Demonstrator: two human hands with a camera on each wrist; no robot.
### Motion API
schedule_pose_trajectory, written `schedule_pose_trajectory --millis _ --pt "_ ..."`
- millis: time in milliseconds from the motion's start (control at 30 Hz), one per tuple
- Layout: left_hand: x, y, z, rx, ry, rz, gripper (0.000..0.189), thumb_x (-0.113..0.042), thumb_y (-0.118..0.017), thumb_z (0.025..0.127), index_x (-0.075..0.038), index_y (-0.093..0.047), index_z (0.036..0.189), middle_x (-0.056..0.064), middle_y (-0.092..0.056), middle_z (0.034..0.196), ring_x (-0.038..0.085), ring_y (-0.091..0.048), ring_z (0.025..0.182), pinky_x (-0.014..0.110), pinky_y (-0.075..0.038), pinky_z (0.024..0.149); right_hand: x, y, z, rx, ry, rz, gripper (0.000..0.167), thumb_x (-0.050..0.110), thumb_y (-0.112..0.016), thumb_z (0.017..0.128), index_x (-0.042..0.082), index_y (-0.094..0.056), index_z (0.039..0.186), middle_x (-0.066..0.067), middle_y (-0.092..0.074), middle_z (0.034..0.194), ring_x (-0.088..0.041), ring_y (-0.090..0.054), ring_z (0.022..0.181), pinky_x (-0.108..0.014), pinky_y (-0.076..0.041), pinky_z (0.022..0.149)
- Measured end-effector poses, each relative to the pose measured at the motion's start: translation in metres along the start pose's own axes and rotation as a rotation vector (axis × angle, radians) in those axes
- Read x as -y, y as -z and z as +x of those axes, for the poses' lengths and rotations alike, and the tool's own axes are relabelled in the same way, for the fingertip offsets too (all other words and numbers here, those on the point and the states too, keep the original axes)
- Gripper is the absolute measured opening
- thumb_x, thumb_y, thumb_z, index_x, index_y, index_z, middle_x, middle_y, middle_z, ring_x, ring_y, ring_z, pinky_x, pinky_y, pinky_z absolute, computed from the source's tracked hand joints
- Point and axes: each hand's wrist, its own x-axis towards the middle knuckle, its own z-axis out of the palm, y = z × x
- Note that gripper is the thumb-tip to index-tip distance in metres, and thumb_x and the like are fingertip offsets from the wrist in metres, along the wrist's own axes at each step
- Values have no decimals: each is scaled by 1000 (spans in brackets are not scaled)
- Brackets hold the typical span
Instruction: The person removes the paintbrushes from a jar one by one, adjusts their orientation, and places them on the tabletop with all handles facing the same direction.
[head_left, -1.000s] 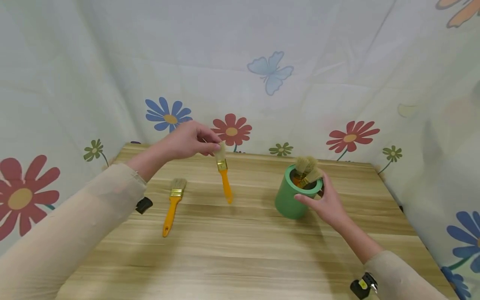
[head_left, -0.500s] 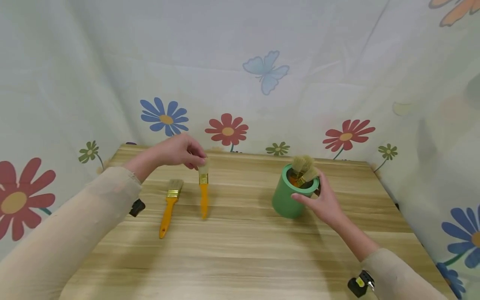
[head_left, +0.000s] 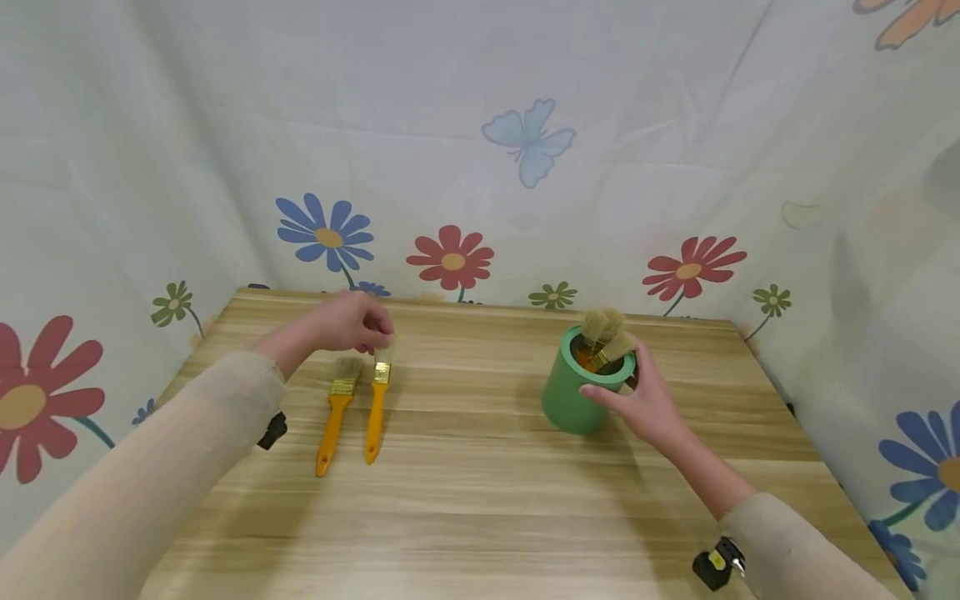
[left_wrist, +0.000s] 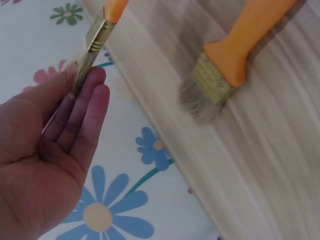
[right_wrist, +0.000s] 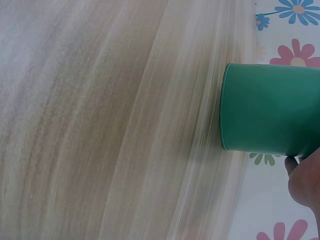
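Note:
My left hand pinches a narrow paintbrush by its pale bristles, its orange handle pointing toward me. Just left of it, a wider paintbrush with an orange handle and gold ferrule lies on the table; in the left wrist view this wider brush is apart from the hand. On the right, my right hand grips the green cup near its rim, thumb on the near side. Several paintbrushes stand in the cup, bristles up. The right wrist view shows the cup's wall and part of the hand.
The wood-grain table ends at the back against a floral curtain, which also hangs at both sides. A black device is by the right sleeve and another by the left.
My left hand has carried the narrow paintbrush left and down, beside the wider one, from nearer the table's middle. My right hand keeps its hold on the cup, hardly moving.

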Motion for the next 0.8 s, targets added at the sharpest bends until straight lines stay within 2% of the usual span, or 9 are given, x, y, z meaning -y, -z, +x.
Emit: schedule_pose_trajectory --millis 100,233,367,600,800 --pt "7 -5 0 -10 16 -18 6 -6 -75 100 -3 -79 103 4 -73 86 20 -69 74 31 -62 74 -1 -1 1 -1 -5 -8 100 28 -88 93 9 -23 166 -17 -43 159 -38 -44 148 -64 -34 123" --pt "15 -11 2 -52 7 -41 9 -4 -74 100 0 -79 106 6 -74 88 23 -71 74 34 -62 74 -2 -1 1 -5 -3 -9 100 27 -88 93 8 -23 166 -18 -43 159 -38 -44 148 -63 -34 123" --pt "25 -21 4 -88 15 -38 8 -6 -75 100 -1 -79 105 5 -74 87 22 -69 75 34 -61 74 -2 -1 2 -7 4 -5 100 26 -88 93 8 -23 166 -18 -43 159 -37 -44 147 -63 -34 123" --pt "35 -36 9 -122 -46 74 6 -7 -78 97 -5 -82 101 0 -76 87 16 -65 73 37 -60 76 -2 -1 1 -1 -3 -5 101 27 -87 93 8 -22 167 -18 -41 160 -38 -42 149 -63 -33 124" --pt "37 -45 10 -148 -51 128 6 -7 -79 97 -6 -83 101 2 -77 91 18 -64 80 43 -61 83 -4 -1 1 -4 0 -13 100 27 -87 93 8 -22 166 -18 -42 160 -38 -43 148 -62 -34 124"
